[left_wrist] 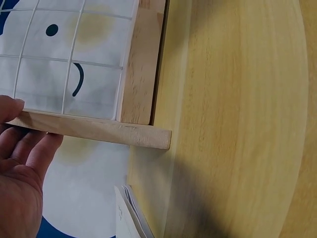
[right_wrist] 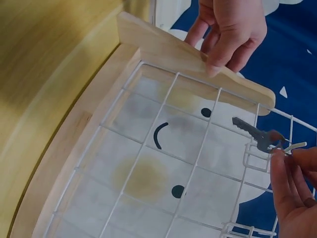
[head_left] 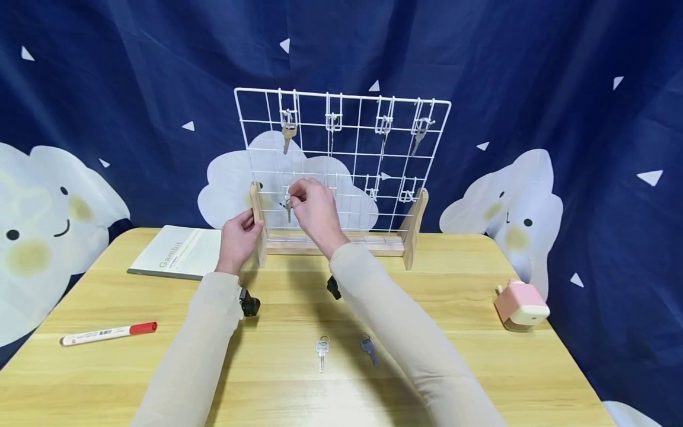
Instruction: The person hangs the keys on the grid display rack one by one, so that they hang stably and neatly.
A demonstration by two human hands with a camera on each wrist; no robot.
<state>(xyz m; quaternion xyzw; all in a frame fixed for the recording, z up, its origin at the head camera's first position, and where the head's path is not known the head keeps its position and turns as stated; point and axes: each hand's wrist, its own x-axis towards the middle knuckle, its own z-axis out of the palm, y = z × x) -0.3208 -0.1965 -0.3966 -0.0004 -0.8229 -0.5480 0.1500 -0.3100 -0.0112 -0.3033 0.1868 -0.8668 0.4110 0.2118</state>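
Observation:
My left hand (head_left: 238, 242) grips the wooden side post (left_wrist: 94, 130) of a white wire grid rack, thumb on one face and fingers on the other. At a lower-left hook (right_wrist: 257, 157) of the grid, my right hand (head_left: 318, 212) pinches a metal key (right_wrist: 258, 136) by its ring end. The key's blade points away from the fingertips, and its ring overlaps the hook's prong in the right wrist view. Part of the ring is hidden behind the fingers.
Keys hang from the upper hooks, one at the left (head_left: 289, 133). Two loose keys, a silver one (head_left: 322, 350) and another (head_left: 368, 349), lie on the table. Around them are a notebook (head_left: 178, 252), a red-capped marker (head_left: 109, 334) and a pink sharpener-like box (head_left: 520, 302).

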